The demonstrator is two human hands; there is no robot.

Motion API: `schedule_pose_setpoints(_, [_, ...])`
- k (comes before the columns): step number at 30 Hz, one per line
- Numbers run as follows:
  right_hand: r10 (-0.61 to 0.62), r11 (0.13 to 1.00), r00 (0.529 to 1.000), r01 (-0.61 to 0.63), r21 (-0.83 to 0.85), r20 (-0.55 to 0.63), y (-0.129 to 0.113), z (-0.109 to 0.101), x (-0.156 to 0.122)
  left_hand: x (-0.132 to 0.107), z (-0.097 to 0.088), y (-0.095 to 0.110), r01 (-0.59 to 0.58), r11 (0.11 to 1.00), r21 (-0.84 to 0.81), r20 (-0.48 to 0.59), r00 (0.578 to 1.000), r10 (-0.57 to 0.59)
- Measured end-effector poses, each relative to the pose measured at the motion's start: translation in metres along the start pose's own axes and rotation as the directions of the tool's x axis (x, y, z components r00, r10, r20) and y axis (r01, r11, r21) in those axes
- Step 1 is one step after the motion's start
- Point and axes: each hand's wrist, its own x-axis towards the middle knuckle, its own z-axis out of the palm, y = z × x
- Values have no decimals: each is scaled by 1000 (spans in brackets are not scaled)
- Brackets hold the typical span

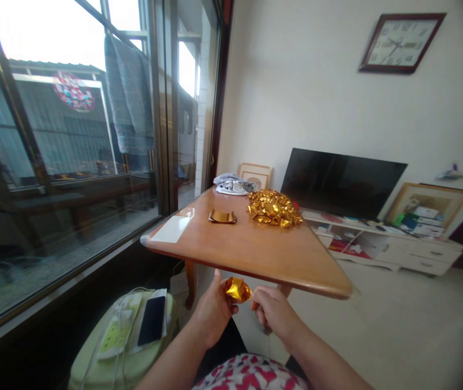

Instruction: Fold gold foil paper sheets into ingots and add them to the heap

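Observation:
My left hand (215, 309) is closed around one side of a shiny folded gold paper ingot (238, 290), just in front of the table's near edge. At the ingot's right tip, the curled fingers of my right hand (272, 310) pinch it; the fingertips are partly hidden. On the wooden table (239, 252) lies a small stack of gold paper sheets (223, 216), slightly curved. To its right rises a heap of finished-looking gold paper ingots (274, 208).
A pale green stool (89, 360) at my left bears a power strip (113, 333), cables and a dark phone (152, 319). A grey-white bundle (233, 184) sits at the table's far end. Beyond stand a television (343, 181) and white cabinet (413, 254). A window (72, 162) lines the left.

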Motion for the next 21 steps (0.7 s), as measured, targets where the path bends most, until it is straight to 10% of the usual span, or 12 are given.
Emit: schedule_pose_setpoints(21, [102,953,994,-109,284,39,-3,1,1,-6,8,6,-108,987,122,82,992,98])
